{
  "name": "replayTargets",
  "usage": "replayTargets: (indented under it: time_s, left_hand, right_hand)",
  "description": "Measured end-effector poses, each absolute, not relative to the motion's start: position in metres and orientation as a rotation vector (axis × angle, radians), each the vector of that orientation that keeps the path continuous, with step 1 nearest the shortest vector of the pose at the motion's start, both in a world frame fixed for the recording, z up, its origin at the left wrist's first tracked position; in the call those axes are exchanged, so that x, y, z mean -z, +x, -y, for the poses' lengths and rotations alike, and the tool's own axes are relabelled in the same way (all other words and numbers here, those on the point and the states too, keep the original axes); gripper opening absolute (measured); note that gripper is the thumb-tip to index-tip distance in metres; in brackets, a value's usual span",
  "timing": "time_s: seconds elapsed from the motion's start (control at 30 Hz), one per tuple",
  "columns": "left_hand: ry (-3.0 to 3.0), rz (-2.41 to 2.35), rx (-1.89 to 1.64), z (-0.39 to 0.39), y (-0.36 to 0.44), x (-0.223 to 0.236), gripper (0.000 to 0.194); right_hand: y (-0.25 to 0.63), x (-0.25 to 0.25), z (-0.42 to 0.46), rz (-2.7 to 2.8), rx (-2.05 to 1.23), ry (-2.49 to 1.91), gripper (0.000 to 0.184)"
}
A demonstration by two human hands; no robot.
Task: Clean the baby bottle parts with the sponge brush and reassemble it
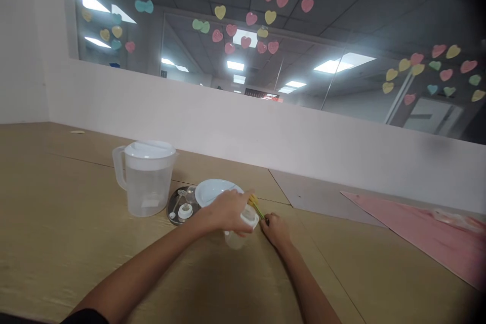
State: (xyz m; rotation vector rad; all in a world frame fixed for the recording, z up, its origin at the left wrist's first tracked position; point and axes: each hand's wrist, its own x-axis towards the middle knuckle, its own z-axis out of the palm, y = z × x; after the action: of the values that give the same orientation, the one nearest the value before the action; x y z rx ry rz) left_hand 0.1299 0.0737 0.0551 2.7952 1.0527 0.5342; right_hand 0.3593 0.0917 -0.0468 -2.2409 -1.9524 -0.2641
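Observation:
My left hand [230, 211] is closed around a clear plastic bottle [236, 241] with a whitish open rim. The bottle is tilted, its mouth up and to the right. To the right, my right hand [278, 232] has its fingers closed on a thin green stick [259, 212] with a yellow end, close beside the bottle's mouth. Whether the stick touches the rim, I cannot tell. Behind my left hand sits a pale blue bowl [212, 190]. A metal tray [172, 217] left of it carries a white ring with a teat [185, 211] and other small parts.
A lidded translucent jug [149, 182] with its handle to the left stands left of the tray. A pink mat [421, 233] lies at the right on the brown table [76, 212]. Along the back runs a white wall [228, 121] below a window with heart stickers.

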Motion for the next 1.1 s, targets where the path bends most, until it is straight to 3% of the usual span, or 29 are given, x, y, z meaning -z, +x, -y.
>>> replayTargets:
  time_s: [0.17, 0.43, 0.63, 0.93, 1.1]
  left_hand:
    - [2.946, -1.030, -0.213, -0.071, 0.138, -0.044, 0.091]
    - [2.919, -1.051, -0.225, -0.101, 0.121, -0.037, 0.086]
    - [2.695, -1.258, -0.574, -0.149, 0.111, -0.022, 0.051]
    - [2.626, -1.410, -0.336, -0.182, 0.115, 0.018, 0.041]
    - [2.595, -1.409, -0.396, -0.186, 0.113, 0.015, 0.022]
  right_hand:
    - [0.358, 0.048, -0.093, 1.993, 0.269, -2.220, 0.028]
    - [0.351, 0.045, -0.090, 2.073, 0.260, -2.157, 0.025]
    - [0.342, 0.046, -0.089, 2.119, 0.260, -2.100, 0.025]
    - [0.338, 0.045, -0.086, 2.128, 0.259, -2.071, 0.027]
    - [0.338, 0.044, -0.086, 2.130, 0.264, -2.091, 0.028]
